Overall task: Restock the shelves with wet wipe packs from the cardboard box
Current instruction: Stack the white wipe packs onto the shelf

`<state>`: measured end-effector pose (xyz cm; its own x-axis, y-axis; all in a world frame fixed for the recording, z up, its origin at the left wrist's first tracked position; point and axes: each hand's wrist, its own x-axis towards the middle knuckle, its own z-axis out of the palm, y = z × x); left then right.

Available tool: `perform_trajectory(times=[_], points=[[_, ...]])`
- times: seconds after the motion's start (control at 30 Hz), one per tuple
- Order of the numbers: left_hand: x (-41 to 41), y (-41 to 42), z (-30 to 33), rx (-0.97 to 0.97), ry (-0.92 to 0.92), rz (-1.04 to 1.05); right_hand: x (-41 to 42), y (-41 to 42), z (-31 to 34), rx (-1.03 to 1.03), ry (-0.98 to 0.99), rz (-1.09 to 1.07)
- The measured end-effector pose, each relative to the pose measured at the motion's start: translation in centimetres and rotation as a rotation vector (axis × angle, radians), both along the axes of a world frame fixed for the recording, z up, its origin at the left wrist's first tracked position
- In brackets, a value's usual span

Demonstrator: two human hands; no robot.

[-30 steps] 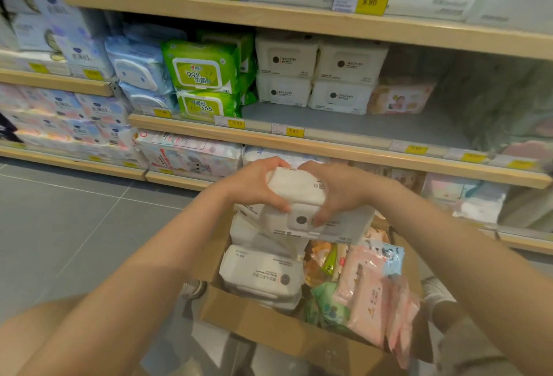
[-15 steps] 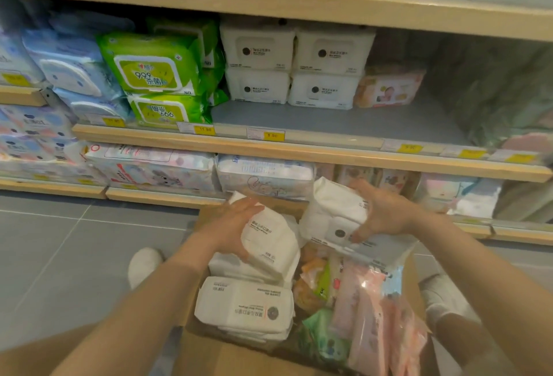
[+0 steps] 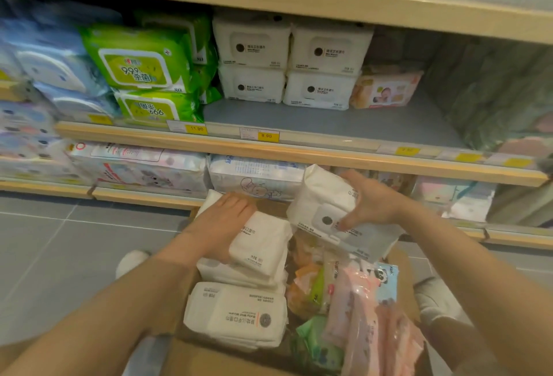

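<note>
A cardboard box [image 3: 191, 354] sits on the floor below me, full of wipe packs. My right hand [image 3: 371, 205] is shut on a white wet wipe pack [image 3: 320, 199], held tilted above the box's far right side. My left hand [image 3: 224, 220] lies palm-down on another white wet wipe pack [image 3: 263, 244] that tops a stack in the box, fingers wrapped over its far end. A further white pack [image 3: 239, 316] lies flat at the near left of the box. The middle shelf [image 3: 299, 151] holds stacked white packs [image 3: 287, 61] at the back, with bare grey board in front.
Green packs [image 3: 137, 61] and blue packs [image 3: 51, 58] fill the middle shelf's left side; a pink baby pack [image 3: 386, 88] stands right of the white ones. Pink and green packs [image 3: 359, 316] crowd the box's right half. Lower shelf packs [image 3: 254, 178] sit just behind the box.
My hands have split apart: the right one has drawn one white pack to the right, and the left one has settled onto another pack in the box. My view has moved closer to the shelves.
</note>
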<state>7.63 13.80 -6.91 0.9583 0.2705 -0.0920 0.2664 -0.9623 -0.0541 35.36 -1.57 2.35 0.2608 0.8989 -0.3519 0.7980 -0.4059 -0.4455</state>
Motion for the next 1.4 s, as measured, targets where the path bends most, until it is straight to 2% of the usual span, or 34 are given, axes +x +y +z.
perform_trajectory(times=[0.13, 0.33, 0.53, 0.7, 0.93, 1.23, 1.4], points=[[-2.6, 1.5, 3.4, 0.059, -0.029, 0.092, -1.1, 1.7, 2.8, 0.064, -0.066, 0.033], [-6.1, 5.4, 8.5, 0.214, -0.189, 0.265, -3.0, 7.1, 6.3, 0.16, -0.212, 0.099], [-7.5, 10.7, 10.0, 0.29, -0.304, 0.408, -3.9, 15.2, 8.9, 0.24, -0.357, 0.19], [-7.3, 14.2, 9.2, 0.327, -0.375, 0.445, -4.0, 23.0, 9.8, 0.251, -0.463, 0.212], [-6.2, 16.8, 7.7, 0.344, -0.391, 0.427, -4.2, 30.2, 4.8, 0.187, -0.461, 0.218], [-6.3, 16.6, 6.6, 0.322, -0.342, 0.443, -3.7, 27.4, -1.6, 0.42, -0.792, 0.22], [-6.4, 16.7, 5.7, 0.292, -0.317, 0.435, -3.6, 30.1, -2.3, 0.404, -0.865, 0.207]])
